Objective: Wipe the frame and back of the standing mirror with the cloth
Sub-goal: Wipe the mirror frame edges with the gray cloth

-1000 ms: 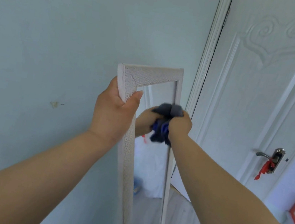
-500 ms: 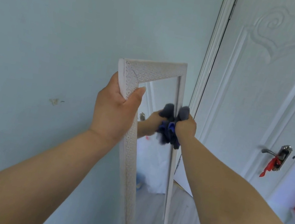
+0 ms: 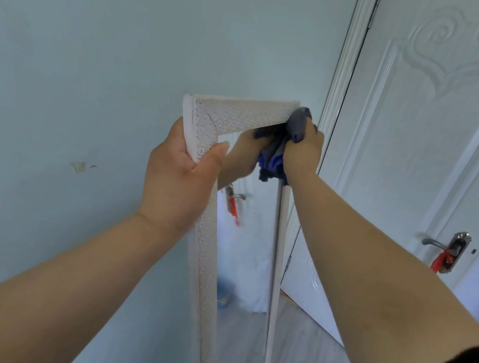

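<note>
Head view. The standing mirror (image 3: 252,247) stands upright, near the pale wall (image 3: 93,62) and beside the white door (image 3: 427,149). Its base is out of view below.

- Left hand (image 3: 178,177): grips the left rail of the patterned frame (image 3: 243,115) just below the top left corner. The thumb lies pressed against the front face. The other fingers wrap behind the rail and are hidden, so whether they are spread cannot be told.
- Right hand (image 3: 302,150): fingers curled tight round the bunched grey-and-blue cloth (image 3: 300,122), holding it against the top right corner of the frame, where the top rail meets the right rail.
- The glass reflects the cloth, a hand and the door handle (image 3: 443,244).

Progress, judged from this position: the work is on the upper frame — the wiping hand is at a corner, the holding hand steadies the mirror. No visible mark shows which rails are already clean. The lower rails run out of view. The back faces away from the camera and probably remains to be wiped; the mirror would need turning or a reach behind it.
</note>
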The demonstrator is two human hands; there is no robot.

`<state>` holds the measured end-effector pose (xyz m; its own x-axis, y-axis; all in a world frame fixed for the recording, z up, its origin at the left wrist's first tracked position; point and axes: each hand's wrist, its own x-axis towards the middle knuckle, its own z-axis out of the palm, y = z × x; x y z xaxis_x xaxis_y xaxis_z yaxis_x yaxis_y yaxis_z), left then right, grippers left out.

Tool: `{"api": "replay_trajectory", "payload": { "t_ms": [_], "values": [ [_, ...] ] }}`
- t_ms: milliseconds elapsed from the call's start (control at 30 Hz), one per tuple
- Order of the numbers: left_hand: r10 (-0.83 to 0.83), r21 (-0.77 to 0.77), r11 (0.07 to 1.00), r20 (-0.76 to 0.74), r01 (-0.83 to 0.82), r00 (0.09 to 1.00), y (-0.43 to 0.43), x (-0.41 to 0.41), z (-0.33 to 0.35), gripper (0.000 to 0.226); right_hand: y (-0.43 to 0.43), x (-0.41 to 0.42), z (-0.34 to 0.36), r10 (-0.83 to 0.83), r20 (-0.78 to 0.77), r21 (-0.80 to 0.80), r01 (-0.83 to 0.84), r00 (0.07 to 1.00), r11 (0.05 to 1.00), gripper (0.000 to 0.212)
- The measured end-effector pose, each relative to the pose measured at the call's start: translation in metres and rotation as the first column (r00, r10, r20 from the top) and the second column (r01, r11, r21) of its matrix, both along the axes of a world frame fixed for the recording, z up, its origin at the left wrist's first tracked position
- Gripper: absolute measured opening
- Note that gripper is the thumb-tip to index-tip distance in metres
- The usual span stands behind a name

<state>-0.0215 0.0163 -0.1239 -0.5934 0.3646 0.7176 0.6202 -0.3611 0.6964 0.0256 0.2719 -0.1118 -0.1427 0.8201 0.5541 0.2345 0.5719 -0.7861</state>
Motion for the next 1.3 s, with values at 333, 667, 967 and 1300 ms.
{"api": "replay_trajectory", "payload": {
  "t_ms": [333, 667, 967, 1300],
  "values": [
    [-0.008, -0.007, 1.000, -0.005, 0.008, 1.000, -0.001, 0.002, 0.001, 0.025, -0.021, 0.008, -0.090, -0.060, 0.168, -0.476, 0.135, 0.984, 0.869, 0.056],
    [-0.031, 0.008, 0.999, -0.005, 0.031, 1.000, -0.003, 0.004, 0.002, 0.022, -0.168, 0.025, -0.032, 0.258, -0.131, 0.065, -0.251, 0.957, 0.966, 0.046],
    [-0.230, -0.046, 0.971, 0.058, 0.233, 0.971, -0.007, 0.001, 0.001, 0.015, -0.216, 0.039, -0.049, 0.509, -0.509, 0.175, -0.495, 0.695, 0.851, 0.034],
    [-0.628, 0.005, 0.730, 0.400, 0.683, 0.668, -0.013, -0.011, -0.015, 0.068, -0.249, 0.057, -0.182, 0.219, -0.134, 0.211, -0.188, 0.967, 0.959, 0.029]
  ]
}}
